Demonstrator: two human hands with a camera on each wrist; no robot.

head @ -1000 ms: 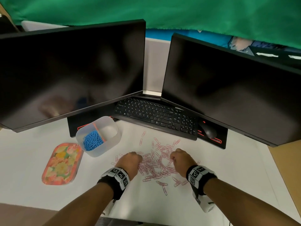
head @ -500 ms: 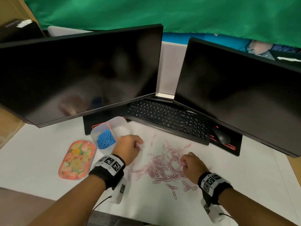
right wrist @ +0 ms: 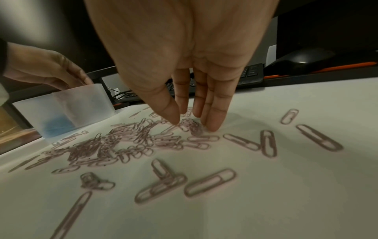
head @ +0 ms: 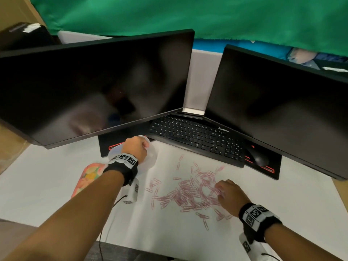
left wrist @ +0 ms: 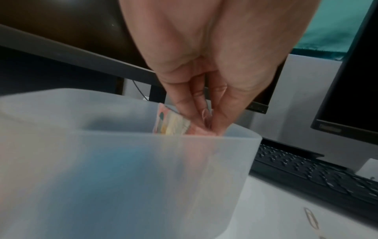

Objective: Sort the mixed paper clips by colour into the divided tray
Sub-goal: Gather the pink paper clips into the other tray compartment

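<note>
A heap of pink paper clips [head: 188, 194] lies on the white desk cover. The translucent divided tray [head: 153, 161] stands to its left, below the left monitor. Blue clips [left wrist: 126, 161] show through the wall of its left compartment. My left hand [left wrist: 206, 126] hangs over the right compartment, beside the patterned divider [left wrist: 169, 122], and pinches a few pink clips [left wrist: 205, 115]. My right hand [right wrist: 192, 124] reaches down on the heap. Its thumb and fairly straight fingers [right wrist: 212, 126] touch the clips, with a small clump between them.
Two dark monitors stand behind, with a black keyboard [head: 195, 136] and a mouse [head: 259, 159] under them. A floral tin lid [head: 88, 178] lies left of the tray, partly under my left forearm. Loose pink clips [right wrist: 210, 182] are scattered towards the near edge.
My left hand has left the heap and moved up and left to the tray with pink clips in its pinch. My right hand stays at the heap.
</note>
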